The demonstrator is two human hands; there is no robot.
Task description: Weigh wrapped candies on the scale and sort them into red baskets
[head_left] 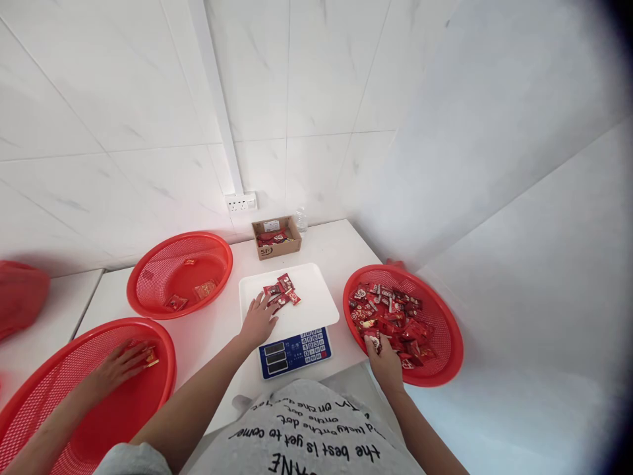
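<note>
Red packets [281,292]: small glossy wrappers with pale print, a handful lying in a loose cluster on the far-left part of the white tray [316,297] of the scale [295,353].
Progress: early, as I judge it. Few packets are on the tray, while the heap [390,313] in the right basket [452,330] is large.
Left hand [258,321]: open and spread, fingertips touching the cluster.
Right hand [384,359]: fingers bent into the heap's near edge; whether they clasp a packet I cannot tell.
Neighbour: another person's hand [119,366] lies flat in the near-left basket [168,356].

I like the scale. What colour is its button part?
Blue; the scale's front panel shows in the head view.
</note>
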